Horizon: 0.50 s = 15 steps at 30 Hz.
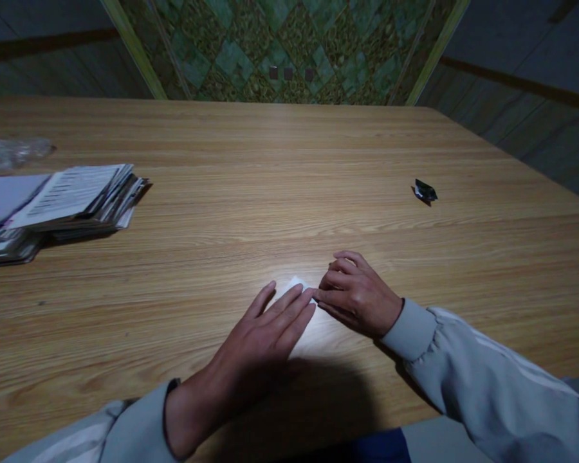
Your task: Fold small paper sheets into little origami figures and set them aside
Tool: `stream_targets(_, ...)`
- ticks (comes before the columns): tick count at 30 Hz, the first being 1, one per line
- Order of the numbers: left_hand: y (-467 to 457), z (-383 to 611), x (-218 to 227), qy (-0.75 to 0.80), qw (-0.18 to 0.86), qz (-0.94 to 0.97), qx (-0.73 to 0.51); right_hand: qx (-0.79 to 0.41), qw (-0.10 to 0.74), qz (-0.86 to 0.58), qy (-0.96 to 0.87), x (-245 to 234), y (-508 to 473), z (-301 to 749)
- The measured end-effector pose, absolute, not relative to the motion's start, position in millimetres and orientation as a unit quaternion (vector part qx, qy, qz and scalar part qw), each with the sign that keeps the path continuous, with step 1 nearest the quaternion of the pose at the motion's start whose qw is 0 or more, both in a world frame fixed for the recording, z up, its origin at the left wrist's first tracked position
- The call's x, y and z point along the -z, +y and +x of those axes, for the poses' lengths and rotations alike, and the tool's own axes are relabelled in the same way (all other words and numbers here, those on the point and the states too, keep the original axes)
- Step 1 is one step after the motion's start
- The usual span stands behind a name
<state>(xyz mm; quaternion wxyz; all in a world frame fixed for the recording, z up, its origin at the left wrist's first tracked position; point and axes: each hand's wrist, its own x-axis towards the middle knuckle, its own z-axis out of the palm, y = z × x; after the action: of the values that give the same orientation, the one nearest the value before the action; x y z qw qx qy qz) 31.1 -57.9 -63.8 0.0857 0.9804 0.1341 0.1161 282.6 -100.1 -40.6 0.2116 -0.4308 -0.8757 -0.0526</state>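
Note:
A small white sheet of paper (pixel 318 331) lies on the wooden table (pixel 280 186) near its front edge. My left hand (pixel 265 331) rests flat on the paper with its fingers stretched out and together. My right hand (pixel 354 292) sits just to the right, fingers curled, pinching the paper's far corner at the tips of my left fingers. Most of the sheet is hidden under both hands.
A stack of printed papers and booklets (pixel 58 206) lies at the left edge, with crumpled clear plastic (pixel 9 151) behind it. A small dark folded paper piece (pixel 424 191) sits at the right. Patterned green flooring shows beyond the far edge.

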Motion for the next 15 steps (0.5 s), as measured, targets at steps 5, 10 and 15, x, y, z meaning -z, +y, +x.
stream_targets(5, -61.0, 23.2, 63.5, 0.138, 0.105, 0.982, -0.070, 0.055, 0.208, -0.431, -0.877, 40.2, -99.8, 283.4)
stream_targets(10, -51.6, 15.2, 58.7, 0.128, 0.138, 0.981, -0.056, 0.051, 0.198, -0.428, -0.880, 40.1, -99.3, 284.7)
stream_targets(15, -44.3, 3.9, 55.3, 0.124, 0.155, 0.980, -0.016, 0.037, 0.193, -0.424, -0.884, 38.9, -98.9, 287.7)
